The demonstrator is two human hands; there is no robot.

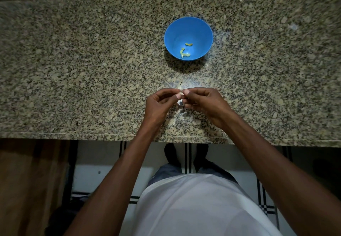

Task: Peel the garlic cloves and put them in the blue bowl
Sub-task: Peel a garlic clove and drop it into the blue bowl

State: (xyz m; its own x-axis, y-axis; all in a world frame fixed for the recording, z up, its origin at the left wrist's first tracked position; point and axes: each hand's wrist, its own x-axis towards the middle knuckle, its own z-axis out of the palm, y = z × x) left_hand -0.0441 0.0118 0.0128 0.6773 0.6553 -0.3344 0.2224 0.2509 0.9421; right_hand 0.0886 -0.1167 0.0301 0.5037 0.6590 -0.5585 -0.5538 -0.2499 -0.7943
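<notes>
Two hands meet over the near middle of the counter, and you pinch one small clove between them. Your left hand grips it with curled fingers, and your right hand pinches at its top, I think to pull the skin away. You hold it low over the counter, so loose skin falls there and not in the bowl. That bowl stands beyond your hands, toward the far edge, with a few peeled cloves on its bottom. It is near enough for a short drop after peeling.
</notes>
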